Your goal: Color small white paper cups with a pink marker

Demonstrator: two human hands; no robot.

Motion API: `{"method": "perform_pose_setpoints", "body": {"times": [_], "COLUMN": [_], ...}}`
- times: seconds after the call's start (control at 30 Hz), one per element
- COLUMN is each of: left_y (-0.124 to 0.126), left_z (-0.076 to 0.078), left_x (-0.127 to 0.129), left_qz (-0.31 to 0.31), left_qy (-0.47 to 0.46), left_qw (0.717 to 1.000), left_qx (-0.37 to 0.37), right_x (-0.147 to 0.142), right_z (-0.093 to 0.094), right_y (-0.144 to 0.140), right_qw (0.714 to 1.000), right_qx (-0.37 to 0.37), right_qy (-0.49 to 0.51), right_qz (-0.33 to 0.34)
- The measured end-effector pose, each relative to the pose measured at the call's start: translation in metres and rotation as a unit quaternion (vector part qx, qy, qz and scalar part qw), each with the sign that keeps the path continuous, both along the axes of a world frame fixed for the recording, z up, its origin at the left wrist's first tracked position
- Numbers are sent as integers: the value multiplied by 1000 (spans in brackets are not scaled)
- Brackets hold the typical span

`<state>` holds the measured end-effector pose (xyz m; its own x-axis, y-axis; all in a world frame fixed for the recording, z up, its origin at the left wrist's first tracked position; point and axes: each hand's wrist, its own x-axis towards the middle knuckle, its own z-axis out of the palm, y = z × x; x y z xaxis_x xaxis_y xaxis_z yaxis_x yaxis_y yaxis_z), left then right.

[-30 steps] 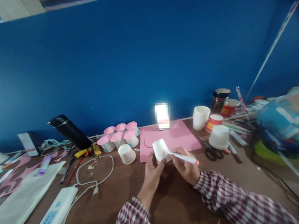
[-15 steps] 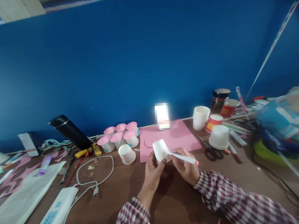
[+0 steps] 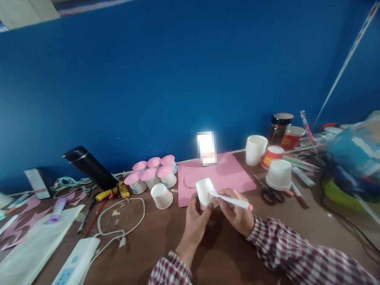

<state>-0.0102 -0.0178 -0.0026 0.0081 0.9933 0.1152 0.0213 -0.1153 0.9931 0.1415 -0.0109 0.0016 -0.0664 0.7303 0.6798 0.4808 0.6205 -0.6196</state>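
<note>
The left hand (image 3: 196,220) has its fingers closed round a white paper cup (image 3: 204,191); the right hand (image 3: 235,214) grips a marker (image 3: 232,201), its tip seemingly touching the cup, near the pink sheet (image 3: 223,174).

A pink paper sheet (image 3: 223,174) lies in the middle of the frame. Left of it sit six little cups with pink tops (image 3: 152,172) (all upside down). Black scissors (image 3: 267,191) lie to the right. A white power strip (image 3: 68,276) rests at the lower left.
</note>
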Motion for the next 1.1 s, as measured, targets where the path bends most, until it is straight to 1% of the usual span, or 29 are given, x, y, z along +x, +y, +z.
{"method": "perform_pose_setpoints", "body": {"times": [0.23, 0.6, 0.9, 1.1], "left_y": [-1, 1, -3, -2], "left_z": [2, -7, 0, -1], "left_x": [1, 0, 3, 2], "left_qz": [-1, 3, -4, -1], "left_qy": [41, 76, 96, 104], "left_qw": [999, 997, 995, 994], "left_qx": [6, 15, 15, 17], "right_x": [0, 0, -1, 0], "right_z": [-1, -1, -3, -6], "right_y": [0, 0, 1, 2], "right_qw": [1000, 1000, 1000, 1000], "right_qx": [3, 2, 18, 13], "right_qy": [1, -1, 7, 8], "right_qz": [1, 6, 4, 6]}}
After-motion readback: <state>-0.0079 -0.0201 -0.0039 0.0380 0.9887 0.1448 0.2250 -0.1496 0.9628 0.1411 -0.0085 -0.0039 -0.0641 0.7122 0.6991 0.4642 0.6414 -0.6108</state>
